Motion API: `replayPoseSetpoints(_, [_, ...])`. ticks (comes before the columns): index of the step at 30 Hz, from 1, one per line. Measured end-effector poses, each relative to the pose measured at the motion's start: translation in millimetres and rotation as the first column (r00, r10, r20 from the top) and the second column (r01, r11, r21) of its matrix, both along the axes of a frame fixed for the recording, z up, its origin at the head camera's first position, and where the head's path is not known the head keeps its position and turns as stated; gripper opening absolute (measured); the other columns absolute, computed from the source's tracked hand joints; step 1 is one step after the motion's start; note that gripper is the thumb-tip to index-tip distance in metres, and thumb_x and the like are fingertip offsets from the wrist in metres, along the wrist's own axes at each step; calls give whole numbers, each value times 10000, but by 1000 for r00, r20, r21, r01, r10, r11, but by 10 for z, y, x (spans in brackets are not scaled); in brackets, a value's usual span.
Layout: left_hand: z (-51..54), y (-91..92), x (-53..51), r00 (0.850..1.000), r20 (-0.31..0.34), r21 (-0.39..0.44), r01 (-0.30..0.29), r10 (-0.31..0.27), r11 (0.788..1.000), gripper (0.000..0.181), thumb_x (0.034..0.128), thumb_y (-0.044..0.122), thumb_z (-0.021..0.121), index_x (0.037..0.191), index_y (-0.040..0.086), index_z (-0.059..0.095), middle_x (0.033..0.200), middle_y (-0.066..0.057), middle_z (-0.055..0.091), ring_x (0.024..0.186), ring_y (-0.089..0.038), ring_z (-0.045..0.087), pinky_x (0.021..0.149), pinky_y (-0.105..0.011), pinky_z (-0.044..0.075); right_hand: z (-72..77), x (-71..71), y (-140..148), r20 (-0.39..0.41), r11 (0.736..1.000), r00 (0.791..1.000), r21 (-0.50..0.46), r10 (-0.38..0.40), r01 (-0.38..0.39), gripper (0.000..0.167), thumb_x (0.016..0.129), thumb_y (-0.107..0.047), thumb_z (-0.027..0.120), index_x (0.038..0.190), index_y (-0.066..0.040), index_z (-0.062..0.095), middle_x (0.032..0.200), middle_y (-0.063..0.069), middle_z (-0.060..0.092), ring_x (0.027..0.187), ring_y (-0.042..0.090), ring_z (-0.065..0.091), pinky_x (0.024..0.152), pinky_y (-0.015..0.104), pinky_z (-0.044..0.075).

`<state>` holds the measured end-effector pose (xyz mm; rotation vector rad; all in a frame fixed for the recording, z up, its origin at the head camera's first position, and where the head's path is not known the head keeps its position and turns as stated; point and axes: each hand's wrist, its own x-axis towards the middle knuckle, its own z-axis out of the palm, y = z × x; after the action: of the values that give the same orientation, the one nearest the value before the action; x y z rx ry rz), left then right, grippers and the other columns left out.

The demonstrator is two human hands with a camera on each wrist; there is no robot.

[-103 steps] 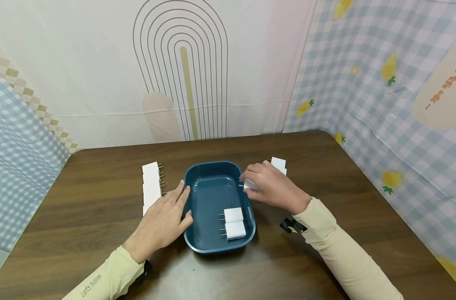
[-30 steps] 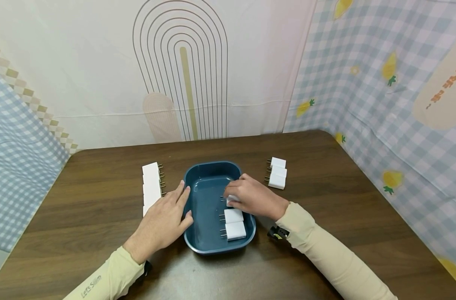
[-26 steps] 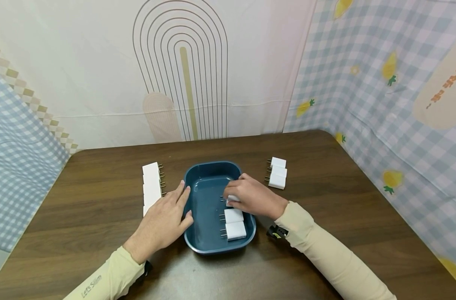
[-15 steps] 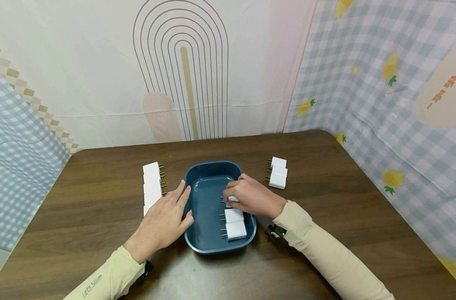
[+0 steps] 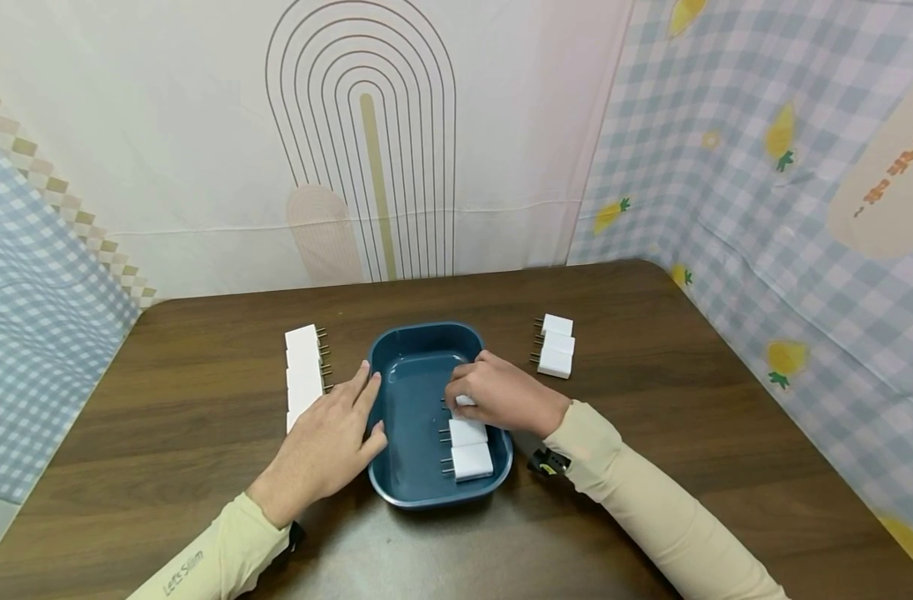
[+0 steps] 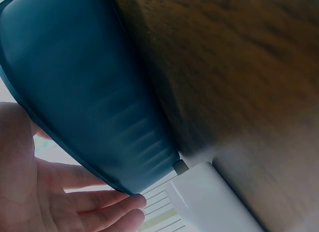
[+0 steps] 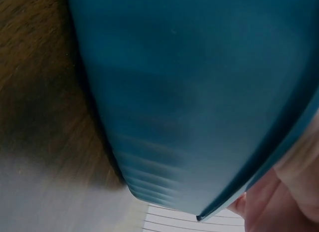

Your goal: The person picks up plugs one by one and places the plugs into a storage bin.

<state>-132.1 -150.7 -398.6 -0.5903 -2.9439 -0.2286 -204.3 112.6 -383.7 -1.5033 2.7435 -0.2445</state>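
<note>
A dark blue tray (image 5: 407, 498) stands mid-table. My left hand (image 5: 323, 442) rests with extended fingers on its left rim; in the left wrist view the left hand (image 6: 65, 197) lies along the rim of the tray (image 6: 94, 92). Inside the tray, my right hand (image 5: 507, 394) pinches a white plug adapter (image 5: 465, 401), partly hidden by the fingers. Just nearer lie two more white adapters, one (image 5: 467, 432) against the other (image 5: 471, 462), prongs pointing left. The right wrist view shows the tray's outer wall (image 7: 164, 92) and part of the right hand (image 7: 284, 197).
Left of the tray, a row of several white adapters (image 5: 304, 371) has prongs pointing right; my left hand partly covers its near end. Three more adapters (image 5: 557, 346) stand to the right. Behind the wooden table (image 5: 202, 400) hangs a patterned cloth (image 5: 202, 150).
My right hand has moved from beyond the tray's right rim into the tray with the adapter, then slightly nearer, towards the two lying there. My left hand has stayed in place.
</note>
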Motion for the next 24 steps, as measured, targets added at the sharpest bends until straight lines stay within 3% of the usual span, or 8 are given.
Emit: replayPoseSetpoints(24, [-4,-4,-2,1000,2,-5,-3,3,1000,672,975,368,550,1525,4,422,1615,-205,365,1369,-394,529,1120,-532,452,-14,4,-30,30,999,999,39,-16,15,126,966,-235,688,1036,-220,792,1090,-56,758,1035,92,668,861,331,458])
